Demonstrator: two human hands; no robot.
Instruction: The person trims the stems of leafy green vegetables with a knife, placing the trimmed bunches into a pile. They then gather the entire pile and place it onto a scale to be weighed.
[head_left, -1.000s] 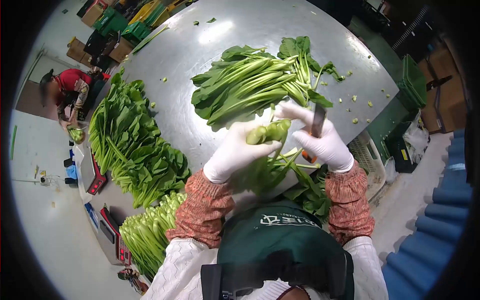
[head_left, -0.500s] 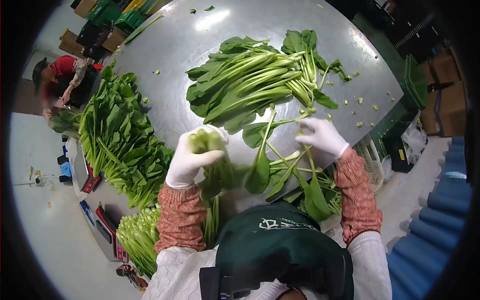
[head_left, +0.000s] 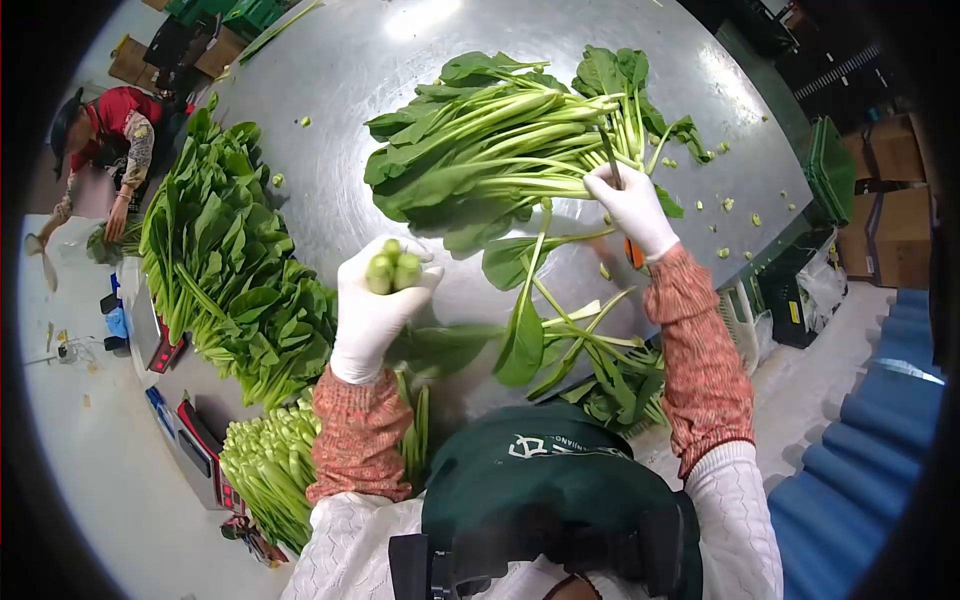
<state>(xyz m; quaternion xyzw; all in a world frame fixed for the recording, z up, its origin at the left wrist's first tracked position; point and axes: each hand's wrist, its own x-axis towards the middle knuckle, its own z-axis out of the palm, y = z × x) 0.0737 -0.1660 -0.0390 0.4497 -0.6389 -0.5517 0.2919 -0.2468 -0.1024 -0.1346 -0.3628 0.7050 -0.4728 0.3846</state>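
The left hand (head_left: 375, 312) is curled round a bunch of stalks (head_left: 393, 269), pale ends up, a grip that seems to keep the ends even while leaving them uncovered. The right hand (head_left: 637, 212) is closed on a knife (head_left: 609, 160), its blade pointing away from the body, probably leaving the fingertips usable; whether they touch the pile of greens (head_left: 480, 150) is hard to tell. That pile lies on the desk (head_left: 330, 120) with stalks toward the right hand, likely for easy reach. Loose greens (head_left: 520, 348) lie nearer the body, between both arms.
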